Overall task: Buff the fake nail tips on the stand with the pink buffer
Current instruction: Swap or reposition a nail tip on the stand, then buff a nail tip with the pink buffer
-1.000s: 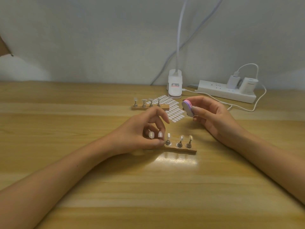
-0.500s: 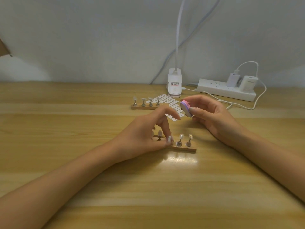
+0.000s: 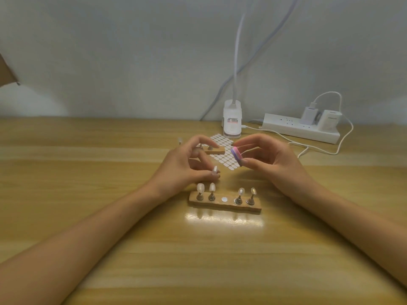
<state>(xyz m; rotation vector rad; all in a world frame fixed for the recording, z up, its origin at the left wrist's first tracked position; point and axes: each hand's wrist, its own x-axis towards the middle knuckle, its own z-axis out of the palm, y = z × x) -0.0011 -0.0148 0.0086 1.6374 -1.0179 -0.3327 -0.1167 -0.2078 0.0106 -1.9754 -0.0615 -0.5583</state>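
Pink buffer, pinched in right grip; left grip pinches one nail tip off the stand. Best: brace tip, stroke lightly.

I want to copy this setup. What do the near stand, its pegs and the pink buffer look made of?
Near stand: apparently wood, tan and matte, uneven edges. Pegs: probably metal, grey with glints. Pink buffer: likely layered foam, matte pink and purple bands, though the look leaves that open.
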